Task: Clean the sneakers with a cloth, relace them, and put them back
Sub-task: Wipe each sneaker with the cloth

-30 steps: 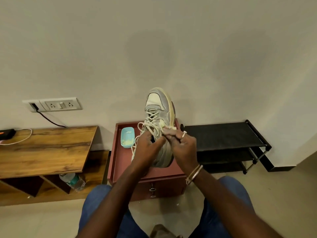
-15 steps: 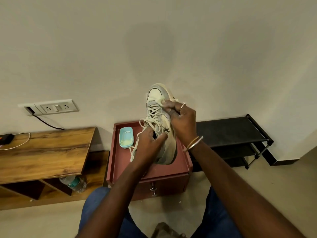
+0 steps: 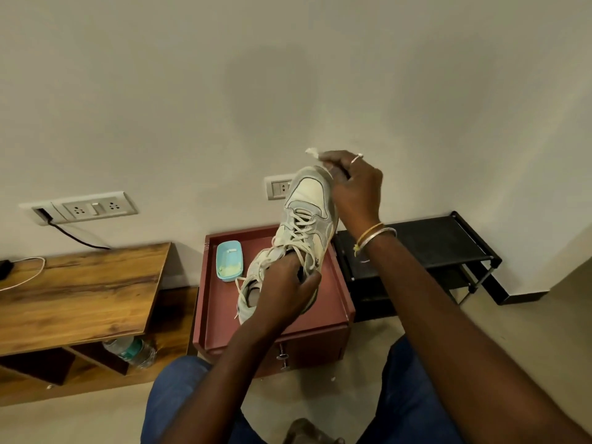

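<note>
A grey and cream sneaker point(image 3: 304, 203) with loose white laces is held up, toe pointing away from me, above the red cabinet top point(image 3: 333, 302). My left hand point(image 3: 285, 290) grips the sneaker around its collar and tongue. At the sneaker's toe and right side, my right hand point(image 3: 354, 187) is closed on a small white cloth point(image 3: 312, 152); only a corner of the cloth sticks out past the fingers. Part of a second shoe point(image 3: 307, 432) shows at the bottom edge, between my knees.
A light blue dish point(image 3: 229, 259) with pale residue lies on the cabinet top. A black shoe rack point(image 3: 448, 241) stands to the right, a wooden table point(image 3: 77, 293) with a cable to the left, and a plastic bottle point(image 3: 131, 350) under it. Wall sockets point(image 3: 93, 208) sit behind.
My right hand has slid with the cloth from the sneaker's laces up along its side to the toe. The left hand has kept its grip near the collar, and the sneaker's heel sits lower.
</note>
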